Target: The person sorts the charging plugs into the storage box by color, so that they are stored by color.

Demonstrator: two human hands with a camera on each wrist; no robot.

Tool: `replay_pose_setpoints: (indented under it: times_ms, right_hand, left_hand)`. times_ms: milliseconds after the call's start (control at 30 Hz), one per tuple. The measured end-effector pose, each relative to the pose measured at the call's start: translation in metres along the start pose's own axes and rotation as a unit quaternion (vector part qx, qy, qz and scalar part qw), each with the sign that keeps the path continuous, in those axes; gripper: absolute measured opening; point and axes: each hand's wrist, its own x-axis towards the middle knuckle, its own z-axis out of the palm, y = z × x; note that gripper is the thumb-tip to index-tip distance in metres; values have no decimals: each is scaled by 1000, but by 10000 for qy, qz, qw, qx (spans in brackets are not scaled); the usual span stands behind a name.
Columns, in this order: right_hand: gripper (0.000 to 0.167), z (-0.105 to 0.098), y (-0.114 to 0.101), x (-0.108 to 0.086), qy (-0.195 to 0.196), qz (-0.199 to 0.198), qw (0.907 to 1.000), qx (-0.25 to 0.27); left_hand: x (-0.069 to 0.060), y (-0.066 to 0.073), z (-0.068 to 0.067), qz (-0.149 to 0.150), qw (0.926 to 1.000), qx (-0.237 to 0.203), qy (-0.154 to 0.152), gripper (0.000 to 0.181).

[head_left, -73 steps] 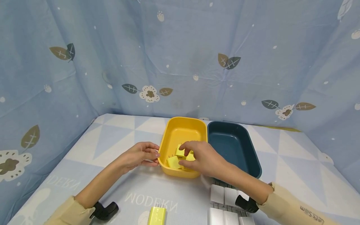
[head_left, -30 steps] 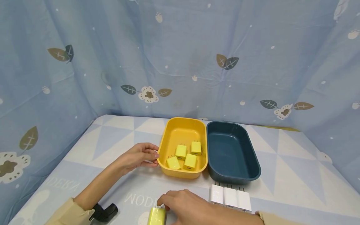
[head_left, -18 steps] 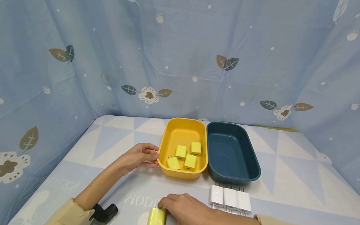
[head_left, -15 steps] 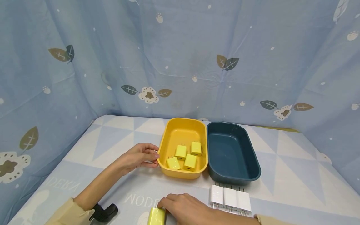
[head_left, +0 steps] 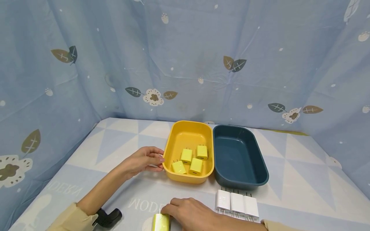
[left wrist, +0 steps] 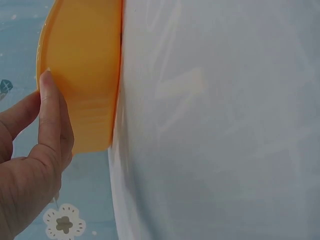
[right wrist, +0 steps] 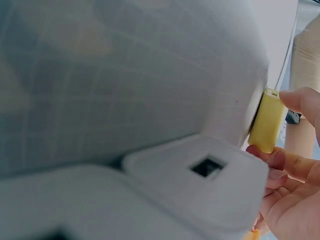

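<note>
My left hand (head_left: 144, 160) holds the left rim of a yellow plastic bin (head_left: 185, 177), thumb near the edge and fingers along the outer wall (left wrist: 90, 80). Inside that bin lie several yellow charger plugs (head_left: 196, 166), prongs mostly facing away. At the front of the table my right hand (head_left: 192, 213) pinches another yellow charger plug (head_left: 161, 222). In the right wrist view its thumb is at one end of this plug (right wrist: 267, 122) and fingertips at the other. The plug's lower part is cut off by the head view's bottom edge.
A dark blue bin (head_left: 240, 184) stands against the yellow bin's right side. In front of it sit white charger plugs (head_left: 237, 202) in a row, with prongs of more behind my right forearm. A patterned blue curtain (head_left: 185, 64) bounds the table's back.
My right hand has come from over the yellow bin down to the front plug and taken hold of it. The left hand has stayed at the bin's rim.
</note>
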Motion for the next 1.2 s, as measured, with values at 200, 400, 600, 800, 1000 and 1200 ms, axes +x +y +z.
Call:
replay_pose_setpoints:
  times_ms: [200,400,600,800,1000,1200]
  right_hand:
    - [46,-3,0,-1,14,53,9999,121]
    - [51,-8,0,-4,135,202,9984,508]
    - [47,-15,-1,-9,313,273,9966,717]
    - [41,-24,-3,-13,613,520,9950,591]
    - [39,-35,-2,-16,1071,650,9887,826]
    - [43,-47,8,-15,1317,845,9816,1089]
  left_hand:
    - [0,0,0,-7,10000,-35,-5,44]
    - [0,0,0,12,10000,-42,-12,43]
    - [0,-1,0,41,10000,-69,-42,43]
    - [-1,-1,0,18,10000,-79,-2,43]
    - [0,-1,0,-2,10000,-64,5,43]
    - [0,-2,0,-2,9999,-97,-51,45]
